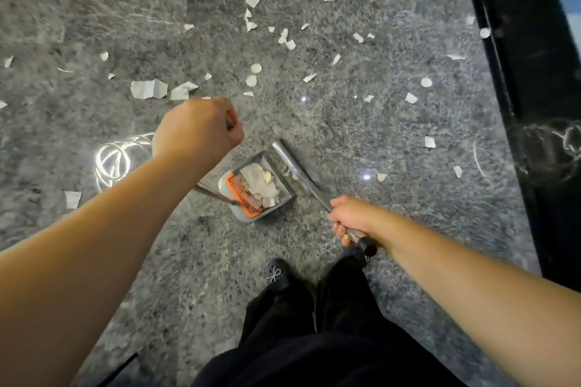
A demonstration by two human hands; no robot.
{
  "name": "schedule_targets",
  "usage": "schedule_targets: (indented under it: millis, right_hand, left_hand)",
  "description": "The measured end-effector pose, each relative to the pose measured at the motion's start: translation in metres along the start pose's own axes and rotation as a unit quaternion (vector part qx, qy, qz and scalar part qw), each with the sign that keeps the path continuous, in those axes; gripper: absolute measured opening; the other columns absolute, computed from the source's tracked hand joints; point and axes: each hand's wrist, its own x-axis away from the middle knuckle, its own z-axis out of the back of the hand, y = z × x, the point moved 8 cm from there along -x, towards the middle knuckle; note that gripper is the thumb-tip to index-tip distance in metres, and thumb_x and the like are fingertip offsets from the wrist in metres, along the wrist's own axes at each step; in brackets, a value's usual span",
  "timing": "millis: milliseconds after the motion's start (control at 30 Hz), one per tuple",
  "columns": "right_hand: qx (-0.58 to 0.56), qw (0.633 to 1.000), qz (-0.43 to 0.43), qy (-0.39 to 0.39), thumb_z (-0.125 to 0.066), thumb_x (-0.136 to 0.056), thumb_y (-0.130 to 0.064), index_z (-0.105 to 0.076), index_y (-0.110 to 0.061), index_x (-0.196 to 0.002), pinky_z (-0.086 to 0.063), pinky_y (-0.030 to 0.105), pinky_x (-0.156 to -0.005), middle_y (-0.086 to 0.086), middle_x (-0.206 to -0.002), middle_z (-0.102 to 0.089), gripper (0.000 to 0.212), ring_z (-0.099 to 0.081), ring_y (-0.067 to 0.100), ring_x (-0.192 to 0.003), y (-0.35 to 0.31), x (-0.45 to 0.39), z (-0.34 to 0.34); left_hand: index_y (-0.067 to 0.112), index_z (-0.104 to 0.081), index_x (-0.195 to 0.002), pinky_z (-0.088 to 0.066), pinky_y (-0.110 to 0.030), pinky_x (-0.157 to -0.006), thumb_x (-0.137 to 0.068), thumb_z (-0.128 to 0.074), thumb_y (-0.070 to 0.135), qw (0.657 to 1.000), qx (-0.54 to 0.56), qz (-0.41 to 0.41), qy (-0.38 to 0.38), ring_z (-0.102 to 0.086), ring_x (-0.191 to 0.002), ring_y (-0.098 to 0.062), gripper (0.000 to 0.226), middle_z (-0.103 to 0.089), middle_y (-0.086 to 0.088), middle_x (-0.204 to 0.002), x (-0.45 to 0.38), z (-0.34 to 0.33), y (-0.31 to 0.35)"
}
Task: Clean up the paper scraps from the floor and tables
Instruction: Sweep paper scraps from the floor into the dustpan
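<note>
- Across the floor, paper scraps lie scattered — light, limp; I sweep them, not pinch.
- Dustpan holds some scraps; my left hand grips its handle.
- My right hand grips the broom handle.

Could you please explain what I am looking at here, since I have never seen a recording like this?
There is no machine: a person wears a camera on the head, so this one picture looks down at their own arms, legs and the grey floor. The left hand grips the thin handle of a dustpan, which sits on the floor and already holds paper scraps beside its orange comb. The right hand grips a metal broom handle that runs down past the dustpan; the brush end is hard to make out. Many white paper scraps lie scattered on the floor ahead. A black strip runs along the right.
</note>
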Motion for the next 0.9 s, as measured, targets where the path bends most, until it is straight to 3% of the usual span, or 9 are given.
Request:
schedule_targets:
  millis: [233, 367, 467, 700, 800, 900]
  right_hand:
    - [-0.034, 0.997, -0.018, -0.073, -0.038, -0.101, -0.004, -0.032, -0.024, -0.143, -0.031, 0.015, -0.033, 0.004, -0.065, -0.042, 0.047, -0.037, 0.004, -0.036, -0.005, 0.035, 0.003]
    - [-0.047, 0.996, 0.006, -0.072, -0.039, -0.101, -0.004, -0.028, -0.022, -0.147, -0.032, 0.015, -0.032, 0.004, -0.062, -0.044, 0.051, -0.037, 0.003, -0.036, 0.001, 0.061, 0.019]
    - [-0.064, 0.996, 0.021, -0.053, -0.039, -0.1, -0.004, -0.028, -0.022, -0.148, -0.032, 0.015, -0.034, 0.005, -0.064, -0.044, 0.052, -0.037, 0.003, -0.037, 0.015, 0.071, 0.036]
    - [-0.163, 0.986, 0.041, 0.002, -0.038, -0.101, -0.002, -0.025, -0.022, -0.149, -0.03, 0.014, -0.034, 0.005, -0.062, -0.04, 0.053, -0.035, 0.004, -0.033, 0.038, 0.079, 0.098]
    - [-0.21, 0.976, 0.055, 0.025, -0.037, -0.101, -0.002, -0.025, -0.021, -0.148, -0.029, 0.014, -0.033, 0.005, -0.062, -0.04, 0.053, -0.035, 0.004, -0.031, 0.045, 0.078, 0.138]
    - [-0.236, 0.969, 0.066, 0.038, -0.037, -0.1, -0.002, -0.026, -0.021, -0.147, -0.03, 0.013, -0.033, 0.004, -0.052, -0.042, 0.052, -0.036, 0.005, -0.031, 0.053, 0.079, 0.183]
  left_hand:
    - [0.026, -0.063, -0.078, -0.04, -0.025, -0.049, -0.082, -0.061, 0.031, 0.999, 0.024, 0.026, -0.009, -0.057, -0.063, -0.021, 0.007, -0.06, 0.007, -0.065, 0.013, 0.003, -0.004]
    - [0.027, -0.064, -0.075, -0.048, -0.029, -0.056, -0.08, -0.065, 0.03, 0.999, 0.046, 0.025, -0.007, -0.057, -0.063, -0.018, 0.005, -0.06, 0.01, -0.063, 0.021, 0.013, -0.005]
    - [0.028, -0.064, -0.074, -0.045, -0.024, -0.053, -0.078, -0.067, 0.03, 0.999, 0.049, 0.012, -0.016, -0.054, -0.058, -0.008, 0.006, -0.058, 0.012, -0.059, 0.022, 0.017, 0.005]
    - [0.031, -0.066, -0.078, -0.052, -0.033, -0.063, -0.079, -0.07, 0.034, 0.997, 0.047, -0.042, -0.038, -0.059, -0.067, -0.018, 0.005, -0.062, 0.013, -0.066, 0.008, 0.019, 0.075]
    - [0.03, -0.067, -0.079, -0.043, -0.026, -0.056, -0.08, -0.069, 0.036, 0.997, 0.031, -0.057, -0.031, -0.058, -0.068, -0.018, 0.007, -0.061, 0.014, -0.065, 0.002, 0.013, 0.117]
    - [0.03, -0.065, -0.08, -0.048, -0.029, -0.059, -0.08, -0.069, 0.033, 0.994, 0.033, -0.095, -0.045, -0.06, -0.07, -0.019, 0.005, -0.061, 0.012, -0.066, -0.005, -0.004, 0.169]
